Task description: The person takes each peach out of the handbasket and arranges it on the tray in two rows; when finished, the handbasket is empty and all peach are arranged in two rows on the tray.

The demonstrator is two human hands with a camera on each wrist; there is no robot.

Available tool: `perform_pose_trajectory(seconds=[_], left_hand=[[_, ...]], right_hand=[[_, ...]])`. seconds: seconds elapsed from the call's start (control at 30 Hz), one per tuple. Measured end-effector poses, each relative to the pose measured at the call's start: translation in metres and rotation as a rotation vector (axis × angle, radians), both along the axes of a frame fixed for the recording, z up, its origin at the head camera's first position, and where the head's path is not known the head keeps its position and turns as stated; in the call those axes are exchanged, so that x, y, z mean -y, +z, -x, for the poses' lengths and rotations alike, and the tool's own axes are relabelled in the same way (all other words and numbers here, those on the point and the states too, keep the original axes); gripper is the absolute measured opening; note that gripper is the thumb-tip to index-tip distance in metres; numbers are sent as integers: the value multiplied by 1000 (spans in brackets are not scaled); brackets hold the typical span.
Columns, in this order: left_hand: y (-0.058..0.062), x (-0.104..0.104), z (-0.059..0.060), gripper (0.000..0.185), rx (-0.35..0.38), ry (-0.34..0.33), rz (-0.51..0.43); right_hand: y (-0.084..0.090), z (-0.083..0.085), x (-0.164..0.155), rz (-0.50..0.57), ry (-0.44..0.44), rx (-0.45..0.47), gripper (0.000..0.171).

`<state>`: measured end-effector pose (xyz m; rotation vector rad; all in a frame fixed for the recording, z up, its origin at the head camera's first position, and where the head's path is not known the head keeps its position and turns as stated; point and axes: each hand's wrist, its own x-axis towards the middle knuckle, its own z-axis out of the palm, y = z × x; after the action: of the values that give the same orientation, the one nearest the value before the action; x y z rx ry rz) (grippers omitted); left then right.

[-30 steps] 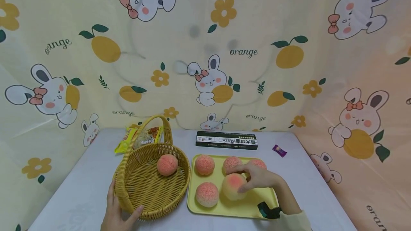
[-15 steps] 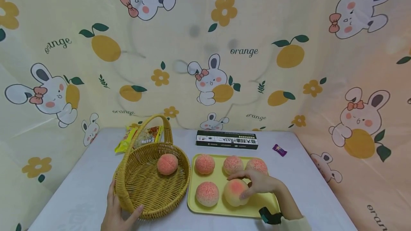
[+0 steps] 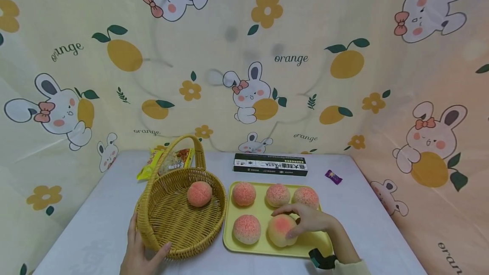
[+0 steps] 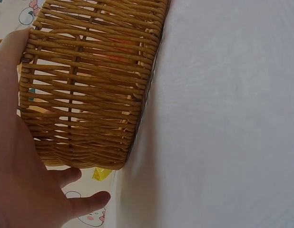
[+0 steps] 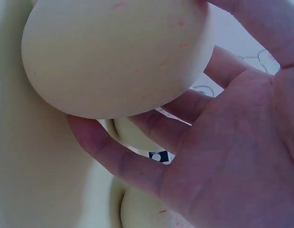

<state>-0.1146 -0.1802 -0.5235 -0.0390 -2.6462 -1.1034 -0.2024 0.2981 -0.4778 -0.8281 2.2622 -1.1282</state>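
Five fingers of the right hand (image 3: pixel 310 220) curled round the near-right peach bun (image 3: pixel 282 230), which sat on the yellow tray (image 3: pixel 263 247); the right wrist view showed the bun's pale underside (image 5: pixel 116 54) cupped against the palm (image 5: pixel 223 156), fingers wrapped beneath it. Whether the bun had lifted clear of the tray could not be told. The left hand (image 3: pixel 139 253) rested against the near wall of the wicker basket (image 3: pixel 183 224), palm and straight fingers laid on the weave (image 4: pixel 85 90), steadying rather than gripping. The basket stood just left of the tray, nearly touching it, so the held bun lay to the basket's right, with the right hand much the nearer of the two; being round, the bun had no long axis to mind. One bun (image 3: pixel 199 193) already lay inside the basket toward its far side. Four others kept to the tray: three (image 3: pixel 277 195) along its far edge and one (image 3: pixel 246 228) at its near left. Beyond the tray lay a dark pasta box (image 3: pixel 270 165), with a small purple sweet (image 3: pixel 333 176) to the box's right and a yellow snack packet (image 3: pixel 168 162) behind the basket.
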Motion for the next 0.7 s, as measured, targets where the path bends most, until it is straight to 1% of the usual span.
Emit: perform_pose_trajectory(seconds=[0.1,0.2,0.37,0.7], left_hand=[[1,-1,0,100,12,0,3],[3,-1,-1,99,18,2,4],[4,-1,-2,100,6,-2,9],[2,0,-2,102,-5,-9,7]], right_hand=[[0,-1,-1,3,-6,9,58],[-1,-2,-1,-6,-9,-3,58],[-1,-3,-2,-13,-5,-25,58],[-2,-6,-2,5,-5,8,61]])
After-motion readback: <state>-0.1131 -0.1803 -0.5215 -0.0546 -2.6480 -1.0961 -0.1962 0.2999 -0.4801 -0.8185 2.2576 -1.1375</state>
